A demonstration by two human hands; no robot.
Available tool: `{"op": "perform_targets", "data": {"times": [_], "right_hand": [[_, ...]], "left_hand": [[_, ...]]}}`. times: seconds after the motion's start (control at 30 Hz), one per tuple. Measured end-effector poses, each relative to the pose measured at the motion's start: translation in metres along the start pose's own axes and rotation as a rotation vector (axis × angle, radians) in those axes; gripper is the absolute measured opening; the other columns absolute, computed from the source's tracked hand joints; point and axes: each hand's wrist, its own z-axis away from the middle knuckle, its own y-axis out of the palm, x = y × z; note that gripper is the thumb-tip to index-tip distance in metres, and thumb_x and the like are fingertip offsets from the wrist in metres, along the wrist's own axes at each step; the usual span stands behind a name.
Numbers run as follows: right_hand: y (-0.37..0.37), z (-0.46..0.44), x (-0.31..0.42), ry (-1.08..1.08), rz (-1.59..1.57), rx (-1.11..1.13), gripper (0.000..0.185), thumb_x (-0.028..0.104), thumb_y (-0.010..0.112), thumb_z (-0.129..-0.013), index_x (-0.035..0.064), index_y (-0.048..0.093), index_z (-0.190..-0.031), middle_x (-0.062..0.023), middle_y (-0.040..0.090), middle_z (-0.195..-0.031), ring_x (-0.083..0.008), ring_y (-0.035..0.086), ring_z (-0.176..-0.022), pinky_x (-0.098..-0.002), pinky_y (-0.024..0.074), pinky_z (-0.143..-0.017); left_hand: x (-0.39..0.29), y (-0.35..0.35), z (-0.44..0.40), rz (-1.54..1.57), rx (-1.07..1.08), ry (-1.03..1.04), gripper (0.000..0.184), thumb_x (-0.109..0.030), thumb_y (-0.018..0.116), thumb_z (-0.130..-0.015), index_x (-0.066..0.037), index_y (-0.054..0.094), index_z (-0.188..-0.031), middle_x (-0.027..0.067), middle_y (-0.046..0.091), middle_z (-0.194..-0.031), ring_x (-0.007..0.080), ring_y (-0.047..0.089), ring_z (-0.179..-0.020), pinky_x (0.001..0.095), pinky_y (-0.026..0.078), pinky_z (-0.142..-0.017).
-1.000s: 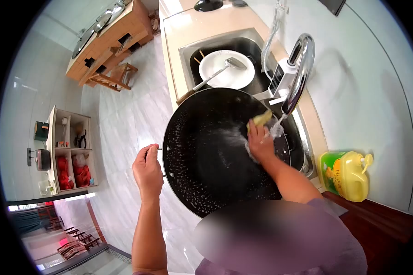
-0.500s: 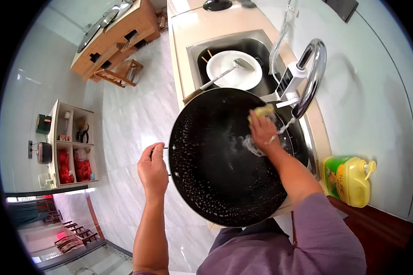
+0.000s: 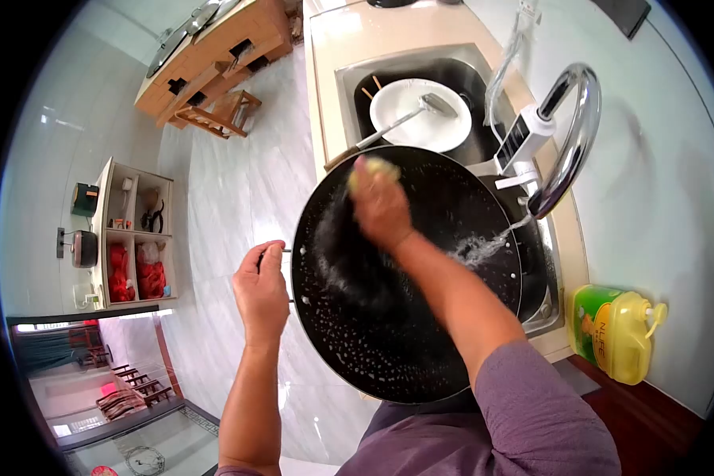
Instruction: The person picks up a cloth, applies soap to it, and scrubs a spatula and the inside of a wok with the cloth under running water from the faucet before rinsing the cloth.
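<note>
A large black wok [image 3: 420, 333] is held over the sink edge, its inside wet and dotted with droplets. My left hand [image 3: 262, 287] is closed around the handle on the wok's left side. Against the far inner wall of the wok, my right hand [image 3: 382, 208] presses a yellow sponge [image 3: 382, 168], mostly covered by the fingers. Water runs from the chrome faucet [image 3: 583, 131] into the wok's right side. Beyond the wok, a spatula [image 3: 404, 123] lies across a white bowl [image 3: 411, 95] in the sink basin [image 3: 349, 77].
On the right stands a yellow detergent jug [image 3: 623, 337] with a pump. A pair of chopsticks [image 3: 368, 92] pokes up beside the bowl. Further left are a wooden stool [image 3: 222, 117], a brick stove [image 3: 206, 67] and a shelf unit [image 3: 135, 232].
My right hand has swept the sponge from the wok's right side to its upper left. The left hand keeps its hold on the handle, and the view has shifted slightly.
</note>
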Motion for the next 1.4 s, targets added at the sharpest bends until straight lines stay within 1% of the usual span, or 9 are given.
{"op": "perform_targets", "data": {"times": [0.2,0.4,0.53,0.63,0.9,1.13,1.23,1.33,1.4], "right_hand": [[-0.072,0.054,-0.118,0.049,0.282,0.31,0.063,0.026,0.061,-0.099,0.0041,0.042,-0.155,-0.0115,0.061,-0.121,-0.0308,0.057,-0.1,-0.0449,0.0506,-0.084],[-0.158,0.152,-0.097,0.231,0.266,0.695,0.068,0.017,0.06,-0.096,-0.0117,0.036,-0.153,-0.0252,0.059,-0.123,-0.045,0.059,-0.108,-0.049,0.0542,-0.087],[-0.149,0.169,0.0,0.295,-0.131,0.715,0.059,0.017,0.054,-0.099,-0.0096,0.042,-0.15,-0.0236,0.06,-0.124,-0.0389,0.06,-0.104,-0.0475,0.0554,-0.09],[-0.102,0.117,0.049,0.198,-0.31,0.389,0.058,0.021,0.059,-0.099,-0.002,0.045,-0.151,-0.0219,0.061,-0.115,-0.0361,0.062,-0.1,-0.0482,0.0553,-0.087],[-0.096,0.092,-0.098,0.104,0.159,0.351,0.064,0.026,0.062,-0.098,0.0014,0.043,-0.154,-0.0164,0.063,-0.113,-0.0338,0.062,-0.098,-0.0474,0.0526,-0.086],[-0.163,0.146,0.013,0.313,-0.148,0.724,0.061,0.019,0.054,-0.099,-0.0085,0.039,-0.152,-0.0255,0.061,-0.112,-0.0407,0.061,-0.101,-0.0504,0.0535,-0.087],[-0.101,0.121,0.043,0.111,-0.258,0.421,0.066,0.027,0.062,-0.099,-0.0033,0.042,-0.153,-0.023,0.06,-0.117,-0.0408,0.064,-0.099,-0.0484,0.0559,-0.084],[-0.045,0.068,-0.014,-0.046,-0.038,0.295,0.068,0.028,0.065,-0.097,0.0026,0.041,-0.156,-0.0158,0.062,-0.109,-0.0329,0.063,-0.093,-0.0455,0.0528,-0.076],[-0.057,0.047,-0.065,-0.071,0.036,0.532,0.066,0.032,0.06,-0.1,0.0044,0.041,-0.156,-0.0145,0.062,-0.114,-0.0289,0.061,-0.102,-0.0436,0.0512,-0.088]], "left_hand": [[0.0,-0.002,0.002,0.041,0.019,-0.004,0.026,-0.02,0.061,-0.106,0.004,0.07,-0.111,-0.0064,0.046,-0.059,0.0014,0.033,-0.043,0.0234,0.024,-0.036],[0.001,-0.001,0.0,0.06,0.003,-0.001,0.029,-0.021,0.062,-0.106,0.005,0.072,-0.112,-0.006,0.05,-0.068,0.0017,0.036,-0.054,0.0231,0.029,-0.048],[0.004,0.002,-0.002,0.06,-0.011,0.0,0.028,-0.021,0.063,-0.105,0.005,0.072,-0.111,-0.0062,0.051,-0.07,0.0018,0.036,-0.057,0.0223,0.03,-0.051],[-0.003,0.001,0.004,0.037,0.001,-0.022,0.028,-0.019,0.062,-0.104,0.006,0.072,-0.111,-0.0063,0.052,-0.07,0.0017,0.037,-0.058,0.0219,0.031,-0.053],[0.004,-0.001,0.001,0.104,0.0,-0.02,0.025,-0.018,0.063,-0.105,0.005,0.071,-0.111,-0.0062,0.052,-0.068,0.0012,0.036,-0.054,0.0218,0.03,-0.049],[0.011,0.002,-0.004,0.037,-0.037,0.036,0.028,-0.019,0.063,-0.105,0.006,0.073,-0.11,-0.0054,0.056,-0.074,0.0026,0.04,-0.062,0.0224,0.035,-0.056],[0.005,0.001,0.0,0.019,-0.032,-0.003,0.029,-0.02,0.062,-0.104,0.007,0.073,-0.109,-0.0046,0.057,-0.075,0.0036,0.042,-0.064,0.0234,0.037,-0.058],[0.0,0.001,0.001,-0.04,-0.041,-0.025,0.028,-0.019,0.062,-0.104,0.006,0.072,-0.11,-0.0048,0.056,-0.073,0.0029,0.042,-0.061,0.0231,0.035,-0.055],[-0.009,-0.001,0.005,-0.014,-0.003,-0.067,0.028,-0.02,0.063,-0.104,0.006,0.072,-0.112,-0.005,0.054,-0.071,0.0024,0.04,-0.057,0.0227,0.033,-0.051]]}}
